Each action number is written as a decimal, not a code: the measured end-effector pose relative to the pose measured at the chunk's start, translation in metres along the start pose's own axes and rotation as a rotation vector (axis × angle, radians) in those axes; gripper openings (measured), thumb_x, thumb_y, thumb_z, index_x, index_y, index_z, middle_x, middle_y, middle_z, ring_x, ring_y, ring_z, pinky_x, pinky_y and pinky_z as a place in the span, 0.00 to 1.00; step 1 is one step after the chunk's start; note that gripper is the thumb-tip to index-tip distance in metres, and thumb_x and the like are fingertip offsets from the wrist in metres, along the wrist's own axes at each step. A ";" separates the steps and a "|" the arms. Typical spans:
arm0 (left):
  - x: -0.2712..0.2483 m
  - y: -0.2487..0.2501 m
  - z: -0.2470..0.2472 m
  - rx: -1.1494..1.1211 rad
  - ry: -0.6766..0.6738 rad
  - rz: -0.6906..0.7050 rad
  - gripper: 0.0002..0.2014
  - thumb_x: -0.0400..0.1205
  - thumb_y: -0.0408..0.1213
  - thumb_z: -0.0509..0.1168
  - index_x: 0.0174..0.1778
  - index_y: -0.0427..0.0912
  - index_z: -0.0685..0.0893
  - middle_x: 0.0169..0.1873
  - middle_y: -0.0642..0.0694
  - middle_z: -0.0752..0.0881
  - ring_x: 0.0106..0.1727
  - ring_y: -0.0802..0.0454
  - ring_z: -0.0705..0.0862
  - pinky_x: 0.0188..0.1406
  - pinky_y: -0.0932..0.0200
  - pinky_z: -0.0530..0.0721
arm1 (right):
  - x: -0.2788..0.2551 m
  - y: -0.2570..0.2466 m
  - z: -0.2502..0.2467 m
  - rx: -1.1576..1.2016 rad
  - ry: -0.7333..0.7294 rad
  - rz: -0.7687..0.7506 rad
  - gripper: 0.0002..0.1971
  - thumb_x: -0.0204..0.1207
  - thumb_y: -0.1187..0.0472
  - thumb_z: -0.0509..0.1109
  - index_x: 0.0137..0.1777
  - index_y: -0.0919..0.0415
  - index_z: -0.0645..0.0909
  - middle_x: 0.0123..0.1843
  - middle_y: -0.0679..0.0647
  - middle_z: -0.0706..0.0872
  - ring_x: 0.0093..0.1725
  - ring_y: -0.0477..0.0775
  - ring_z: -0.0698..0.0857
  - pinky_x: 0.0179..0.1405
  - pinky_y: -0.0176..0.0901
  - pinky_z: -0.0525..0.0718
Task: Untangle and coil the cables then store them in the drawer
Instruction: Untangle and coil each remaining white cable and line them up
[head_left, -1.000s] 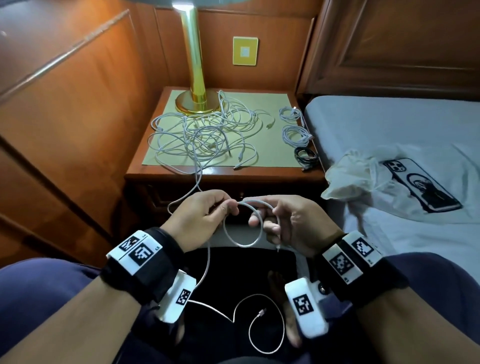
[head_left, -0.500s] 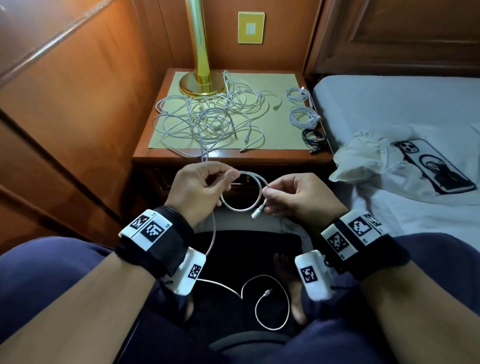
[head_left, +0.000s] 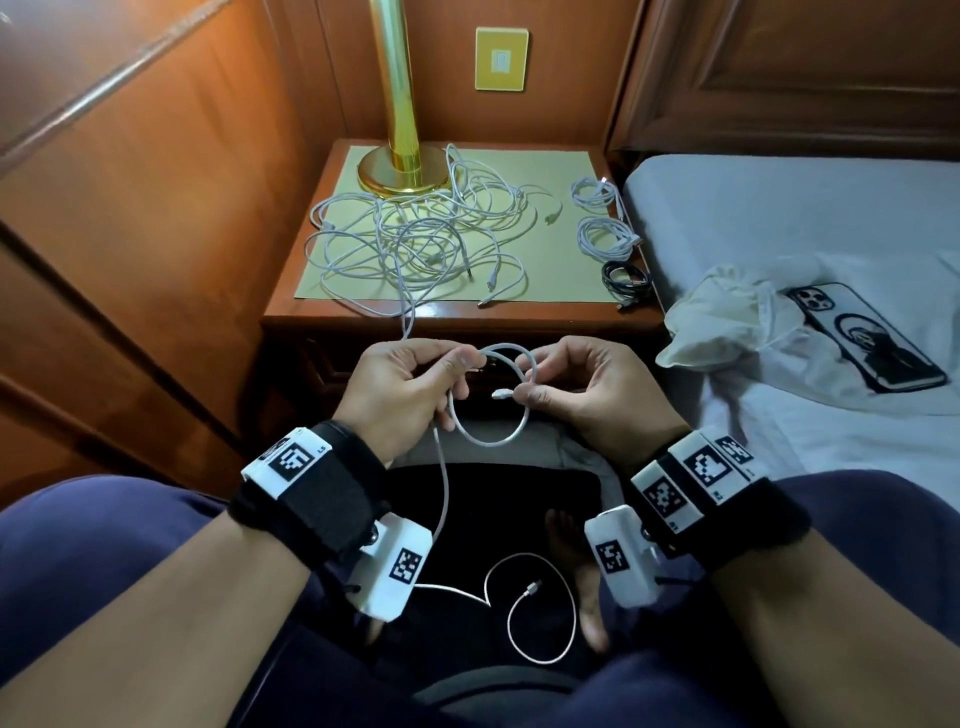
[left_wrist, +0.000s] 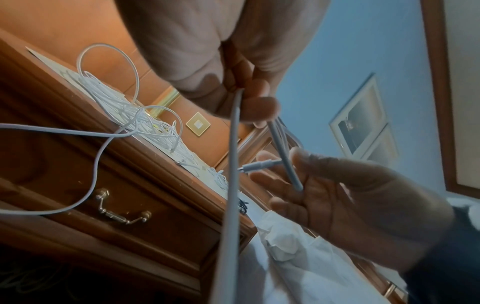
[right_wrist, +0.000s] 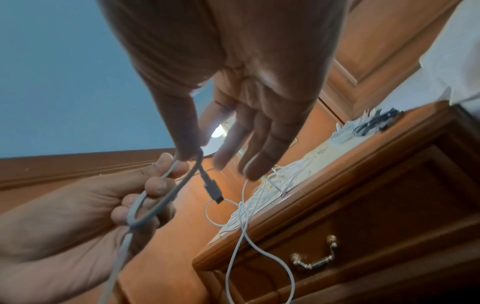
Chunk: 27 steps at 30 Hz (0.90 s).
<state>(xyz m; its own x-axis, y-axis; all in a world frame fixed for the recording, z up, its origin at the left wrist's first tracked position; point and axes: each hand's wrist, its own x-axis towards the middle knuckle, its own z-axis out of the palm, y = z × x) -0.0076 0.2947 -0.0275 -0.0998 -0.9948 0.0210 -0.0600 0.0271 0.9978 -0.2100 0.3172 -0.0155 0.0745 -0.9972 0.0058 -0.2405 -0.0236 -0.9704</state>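
Since half a second ago both hands have dropped lower in the head view, the loop of white cable (head_left: 493, 405) hanging larger between them. Left hand (head_left: 400, 389) pinches the loop's top; right hand (head_left: 587, 389) pinches the cable near its plug (head_left: 501, 395), other fingers loose. Tangled cables (head_left: 415, 244) lie on the nightstand (head_left: 457, 325), upper centre.

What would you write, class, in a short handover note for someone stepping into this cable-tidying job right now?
Left hand: pinches the white cable where its first loop closes.
Right hand: pinches the same cable near its plug end, the other fingers loose.
The cable's slack hangs to the lap.
Done: two white coils and one black coil lie on the nightstand at its right edge.
Left: finish this coil, untangle the white pile beside the lamp base, then store everything in the drawer, which is closed.
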 end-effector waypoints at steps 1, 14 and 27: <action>-0.001 -0.001 0.001 -0.022 0.001 -0.008 0.09 0.83 0.35 0.71 0.46 0.33 0.92 0.24 0.43 0.81 0.18 0.51 0.73 0.20 0.60 0.78 | 0.000 0.000 0.002 0.023 -0.016 0.023 0.10 0.69 0.70 0.82 0.36 0.61 0.82 0.48 0.58 0.93 0.51 0.58 0.92 0.55 0.52 0.88; 0.000 0.008 -0.002 -0.328 -0.039 -0.022 0.12 0.80 0.38 0.69 0.48 0.31 0.89 0.28 0.44 0.83 0.24 0.54 0.75 0.24 0.60 0.82 | -0.005 -0.012 0.007 0.332 -0.103 0.091 0.17 0.74 0.72 0.76 0.36 0.60 0.69 0.47 0.64 0.93 0.24 0.47 0.81 0.17 0.35 0.72; -0.001 0.021 -0.008 -0.371 -0.054 -0.010 0.10 0.80 0.40 0.67 0.40 0.42 0.93 0.26 0.48 0.78 0.24 0.59 0.70 0.21 0.65 0.76 | -0.008 -0.019 -0.002 0.410 -0.308 0.110 0.10 0.76 0.78 0.71 0.54 0.67 0.79 0.33 0.57 0.84 0.20 0.49 0.77 0.33 0.50 0.90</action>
<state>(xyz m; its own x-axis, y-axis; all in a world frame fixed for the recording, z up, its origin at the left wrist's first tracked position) -0.0010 0.2956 -0.0063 -0.1538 -0.9880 0.0173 0.3018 -0.0303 0.9529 -0.2078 0.3260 0.0033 0.3657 -0.9238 -0.1133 0.1310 0.1717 -0.9764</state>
